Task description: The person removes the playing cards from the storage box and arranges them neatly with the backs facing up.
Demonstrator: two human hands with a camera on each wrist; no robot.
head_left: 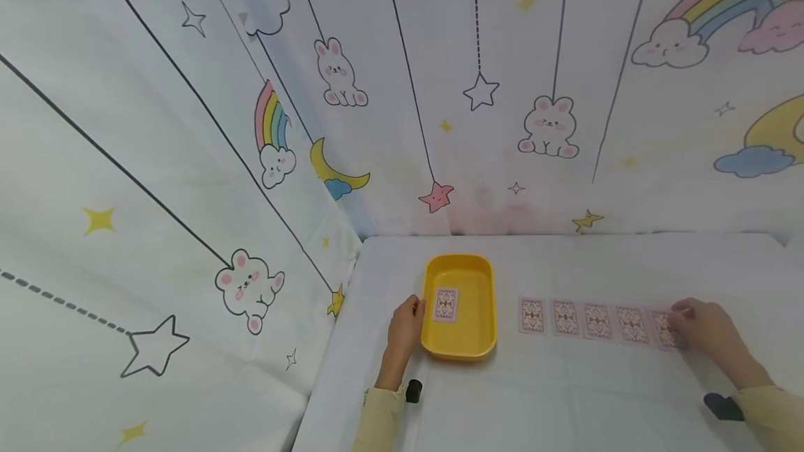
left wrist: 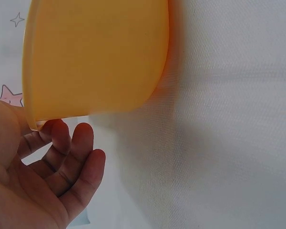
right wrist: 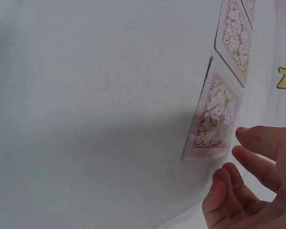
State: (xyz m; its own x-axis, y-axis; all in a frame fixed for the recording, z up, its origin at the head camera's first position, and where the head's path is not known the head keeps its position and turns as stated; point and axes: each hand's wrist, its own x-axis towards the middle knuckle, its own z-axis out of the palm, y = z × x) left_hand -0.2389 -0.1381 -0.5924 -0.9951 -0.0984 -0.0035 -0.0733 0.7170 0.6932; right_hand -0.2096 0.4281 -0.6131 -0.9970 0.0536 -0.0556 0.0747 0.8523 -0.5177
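Note:
A yellow tray point(head_left: 489, 298) stands on the white table, and one playing card point(head_left: 446, 305), patterned back up, lies inside it on the left. My left hand point(head_left: 405, 326) is at the tray's left side; in the left wrist view the thumb and forefinger pinch its rim point(left wrist: 29, 71), the other fingers loosely bent. Right of the tray, several cards point(head_left: 598, 321) lie back up in a row. Over the rightmost card point(right wrist: 214, 114) my right hand point(head_left: 712, 330) hovers at its edge, fingers relaxed and slightly bent. No card shows between them.
A patterned cloth wall point(head_left: 402, 159) with rabbits and stars rises behind the table point(head_left: 534, 403) and along its left side. Dark straps point(head_left: 724, 407) show near both wrists, at the light sleeves point(head_left: 380, 417).

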